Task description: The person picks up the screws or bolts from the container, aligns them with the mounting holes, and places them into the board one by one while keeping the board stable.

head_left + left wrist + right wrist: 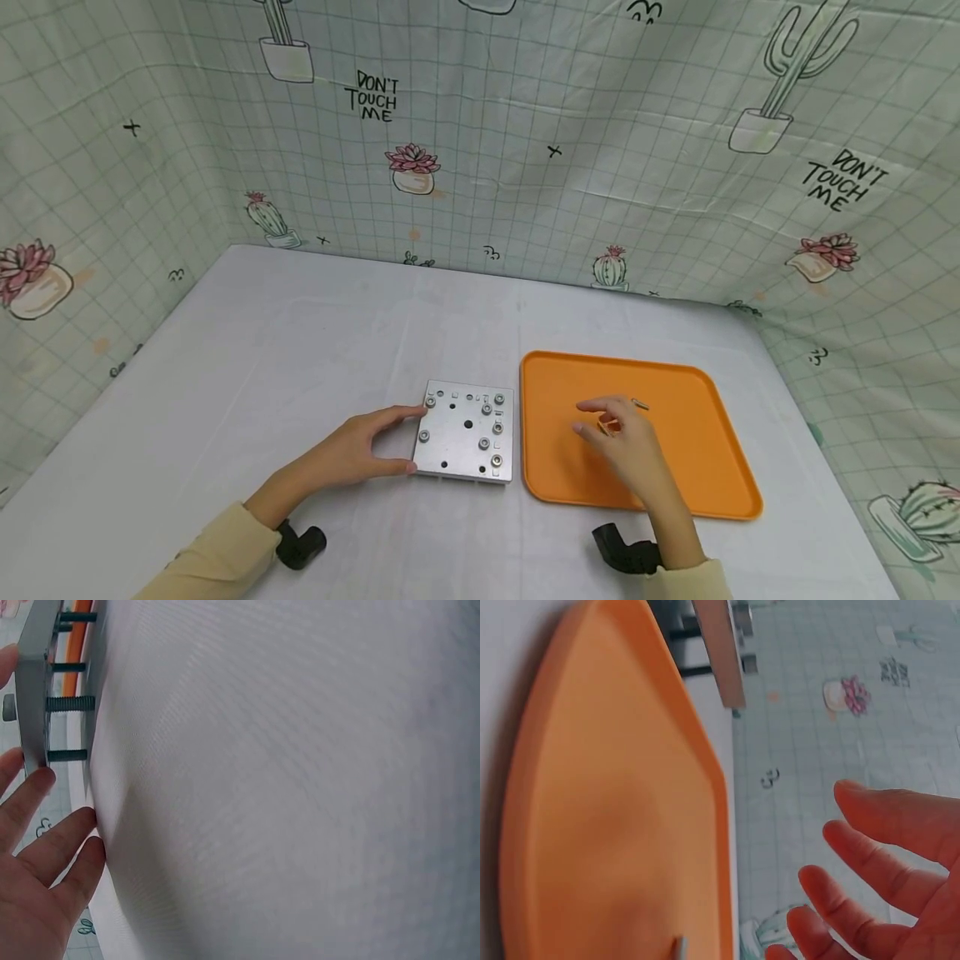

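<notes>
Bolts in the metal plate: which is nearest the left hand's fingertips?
In the head view, the upper-left bolt, right by the left hand; the lower-left bolt sits farther away, five others toward the right side of the metal plate.

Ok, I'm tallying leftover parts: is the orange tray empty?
Not empty: the orange tray holds at least one small shiny piece, visible beside the right hand.

Plate [459, 442] on the table [337, 333], tray [615, 360] just to its right (loose pieces [640, 404] lying inside), curtain [480, 192] behind both.
</notes>
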Demonstrator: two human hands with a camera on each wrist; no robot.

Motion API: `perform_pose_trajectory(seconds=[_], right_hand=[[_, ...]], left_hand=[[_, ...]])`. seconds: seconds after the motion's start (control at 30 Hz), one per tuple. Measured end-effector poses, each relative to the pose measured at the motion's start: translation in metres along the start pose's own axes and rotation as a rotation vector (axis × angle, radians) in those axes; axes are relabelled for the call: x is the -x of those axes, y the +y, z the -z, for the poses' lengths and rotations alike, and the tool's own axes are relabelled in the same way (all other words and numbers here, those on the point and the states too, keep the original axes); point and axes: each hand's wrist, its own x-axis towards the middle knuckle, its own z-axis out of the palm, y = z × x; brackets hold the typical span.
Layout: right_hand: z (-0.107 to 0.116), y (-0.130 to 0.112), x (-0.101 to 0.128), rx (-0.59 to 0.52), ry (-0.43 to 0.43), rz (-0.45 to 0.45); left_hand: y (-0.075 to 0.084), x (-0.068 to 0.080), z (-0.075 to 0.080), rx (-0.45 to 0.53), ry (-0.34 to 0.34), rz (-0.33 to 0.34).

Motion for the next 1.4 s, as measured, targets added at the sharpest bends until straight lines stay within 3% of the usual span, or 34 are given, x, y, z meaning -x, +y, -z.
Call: perform_pose_trajectory(seconds=[0.47,0.9,1.4], right_hand=[[0.024,0.018,-0.005,0.123,0.032,-0.097],[0.026,0.038,-0.008,0.243,-0.123,-0.160],[0.023,0.043,-0.012,0.329,-0.147,-0.135]], left_hand=[[-0.001,-0.001,0.000,0.003,-0.001,-0.007],[-0.001,-0.001,0.001,0.002,0.005,0.014],[-0.003,-0.001,0.000,-0.005,-0.003,-0.005]])
